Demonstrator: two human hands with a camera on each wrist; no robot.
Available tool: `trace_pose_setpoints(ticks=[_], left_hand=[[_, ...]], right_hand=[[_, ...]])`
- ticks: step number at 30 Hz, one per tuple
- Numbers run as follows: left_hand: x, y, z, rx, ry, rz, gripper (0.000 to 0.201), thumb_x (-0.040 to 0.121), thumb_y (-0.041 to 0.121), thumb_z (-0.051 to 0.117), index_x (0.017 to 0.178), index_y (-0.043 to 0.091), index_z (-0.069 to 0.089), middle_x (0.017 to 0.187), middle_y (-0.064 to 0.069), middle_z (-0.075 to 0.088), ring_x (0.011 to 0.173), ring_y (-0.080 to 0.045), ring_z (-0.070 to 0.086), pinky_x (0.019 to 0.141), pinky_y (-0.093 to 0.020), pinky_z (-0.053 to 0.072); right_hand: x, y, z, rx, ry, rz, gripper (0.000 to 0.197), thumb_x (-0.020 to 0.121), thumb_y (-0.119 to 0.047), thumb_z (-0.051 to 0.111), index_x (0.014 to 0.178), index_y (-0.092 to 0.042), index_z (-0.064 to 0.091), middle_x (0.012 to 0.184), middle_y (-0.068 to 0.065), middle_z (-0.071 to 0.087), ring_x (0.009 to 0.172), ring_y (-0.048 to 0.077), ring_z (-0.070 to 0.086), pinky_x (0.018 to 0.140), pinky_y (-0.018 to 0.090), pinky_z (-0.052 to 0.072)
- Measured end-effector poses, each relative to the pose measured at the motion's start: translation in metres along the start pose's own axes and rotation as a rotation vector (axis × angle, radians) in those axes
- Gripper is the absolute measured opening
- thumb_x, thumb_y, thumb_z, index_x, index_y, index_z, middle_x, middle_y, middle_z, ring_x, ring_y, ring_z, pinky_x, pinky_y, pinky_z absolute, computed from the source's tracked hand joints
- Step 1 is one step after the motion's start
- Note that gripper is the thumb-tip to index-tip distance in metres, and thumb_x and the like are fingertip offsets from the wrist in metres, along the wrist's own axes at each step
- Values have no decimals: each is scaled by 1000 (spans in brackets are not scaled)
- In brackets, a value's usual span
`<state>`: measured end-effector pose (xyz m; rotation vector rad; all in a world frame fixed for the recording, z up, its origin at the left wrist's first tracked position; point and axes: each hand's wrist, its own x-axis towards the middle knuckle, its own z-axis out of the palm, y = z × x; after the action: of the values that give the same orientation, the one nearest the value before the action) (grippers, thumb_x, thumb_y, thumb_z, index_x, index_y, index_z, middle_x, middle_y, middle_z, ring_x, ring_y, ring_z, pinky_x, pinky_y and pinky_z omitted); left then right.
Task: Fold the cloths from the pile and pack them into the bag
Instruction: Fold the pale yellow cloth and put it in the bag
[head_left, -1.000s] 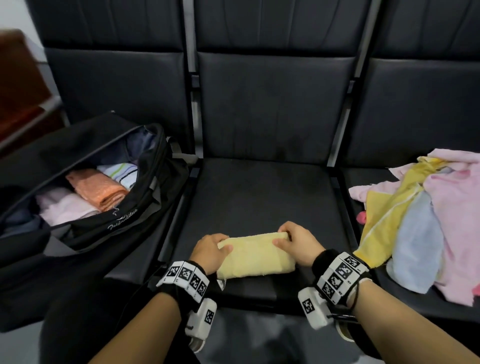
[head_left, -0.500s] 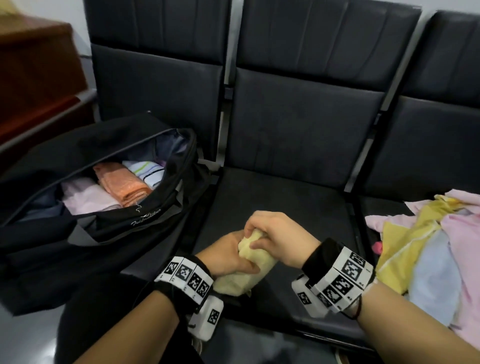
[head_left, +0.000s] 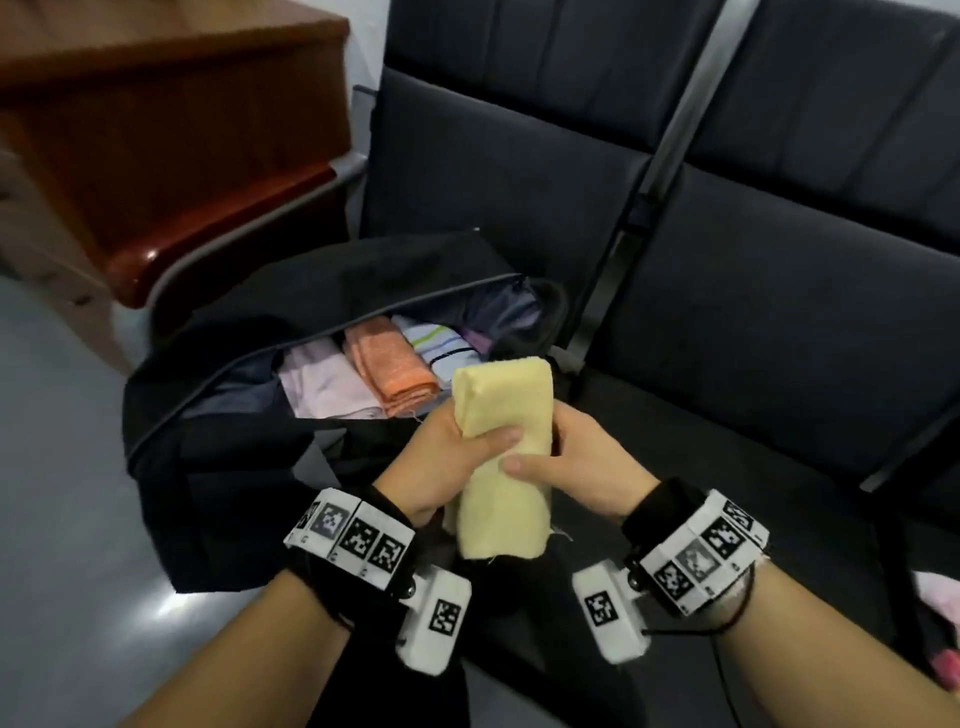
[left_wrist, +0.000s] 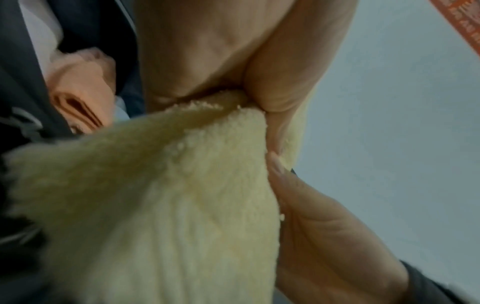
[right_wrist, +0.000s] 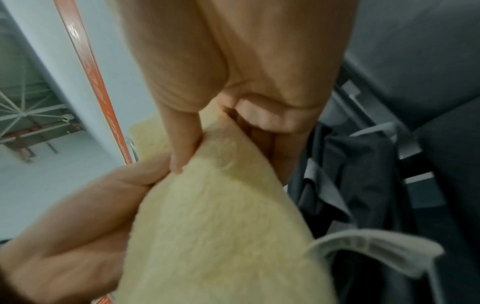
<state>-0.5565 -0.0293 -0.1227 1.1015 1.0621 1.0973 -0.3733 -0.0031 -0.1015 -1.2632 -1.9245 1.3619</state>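
A folded pale yellow cloth (head_left: 501, 447) is held upright in the air between both hands, just in front of the open black bag (head_left: 218, 457). My left hand (head_left: 457, 457) grips its left side, thumb across the front. My right hand (head_left: 566, 460) grips the right side, thumb on the front too. The wrist views show the same yellow cloth (left_wrist: 161, 205) (right_wrist: 221, 226) pinched between thumbs and fingers. Inside the bag lie a folded pink cloth (head_left: 327, 382), an orange cloth (head_left: 389, 371) and a striped white cloth (head_left: 441, 345).
The bag sits on the leftmost black seat (head_left: 498, 171); another black seat (head_left: 779, 332) stands to the right. A brown wooden desk (head_left: 171, 135) is at the back left, grey floor (head_left: 62, 493) below. A pink scrap of the cloth pile (head_left: 940, 592) shows at the right edge.
Both hands have lifted the folded yellow cloth off the middle seat, turned it upright and carried it left toward the bag. The view has swung left, so the pile is almost out of sight.
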Motion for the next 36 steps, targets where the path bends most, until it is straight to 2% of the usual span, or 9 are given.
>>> trace_pose_setpoints(ticks=[6, 10, 14, 17, 22, 25, 29, 33, 36], left_hand=[[14, 0, -67, 80, 172, -60, 35, 88, 9, 73, 122, 12, 64, 113, -6, 75, 107, -21, 71, 91, -38, 58], [22, 3, -129, 387, 470, -80, 30, 86, 25, 77, 109, 16, 61, 98, 0, 65, 96, -21, 65, 90, -44, 55], [26, 13, -204, 608, 655, -100, 45, 75, 38, 70, 116, 20, 64, 117, -10, 63, 111, -27, 61, 102, -46, 49], [29, 14, -251, 733, 763, -190, 56, 67, 44, 61, 120, 27, 63, 129, -11, 60, 121, -33, 56, 106, -49, 46], [32, -1, -297, 541, 900, -210, 69, 69, 31, 62, 135, 18, 47, 134, -14, 52, 123, -32, 54, 107, -50, 45], [28, -7, -312, 602, 936, -258, 67, 72, 31, 60, 137, 22, 47, 139, -15, 47, 127, -34, 49, 111, -50, 41], [30, -14, -326, 656, 802, -317, 64, 83, 21, 67, 143, 15, 46, 135, -17, 58, 122, -36, 56, 106, -49, 46], [23, -15, -334, 726, 815, -327, 40, 91, 24, 66, 129, 15, 61, 120, -17, 67, 114, -38, 61, 101, -50, 49], [15, -6, -333, 685, 832, -237, 20, 91, 27, 66, 107, 16, 72, 94, -11, 70, 97, -36, 67, 89, -50, 54]], right_hand=[[71, -12, 39, -55, 18, 0, 39, 82, -14, 79, 118, -14, 64, 109, -3, 72, 99, 7, 68, 83, 25, 55], [118, -22, 52, -176, 5, 33, 23, 80, -20, 79, 100, -17, 68, 94, -5, 71, 84, 4, 67, 72, 28, 51], [166, -27, 75, -142, -22, 152, 14, 83, -23, 76, 81, -19, 63, 84, -4, 67, 81, 16, 65, 65, 26, 49], [199, -33, 95, -138, -55, 172, 20, 86, -26, 72, 99, -16, 62, 99, 2, 67, 93, 21, 65, 67, 26, 48], [232, -43, 120, -7, -78, 143, 37, 87, -28, 69, 120, -17, 57, 118, 4, 66, 107, 23, 65, 92, 47, 54], [240, -35, 133, 64, -133, 167, 24, 90, -15, 67, 107, -28, 56, 124, 6, 64, 113, 24, 63, 98, 47, 52], [242, -22, 144, -22, -276, 281, 43, 90, -13, 69, 131, -14, 54, 122, 2, 64, 115, 23, 61, 93, 36, 51], [248, -34, 147, -249, -307, 181, 53, 84, -21, 77, 131, -11, 54, 112, -4, 65, 108, 16, 60, 82, 18, 47], [254, -47, 150, -261, -303, 189, 55, 85, -21, 76, 134, -8, 53, 123, 5, 65, 112, 20, 60, 93, 29, 48]])
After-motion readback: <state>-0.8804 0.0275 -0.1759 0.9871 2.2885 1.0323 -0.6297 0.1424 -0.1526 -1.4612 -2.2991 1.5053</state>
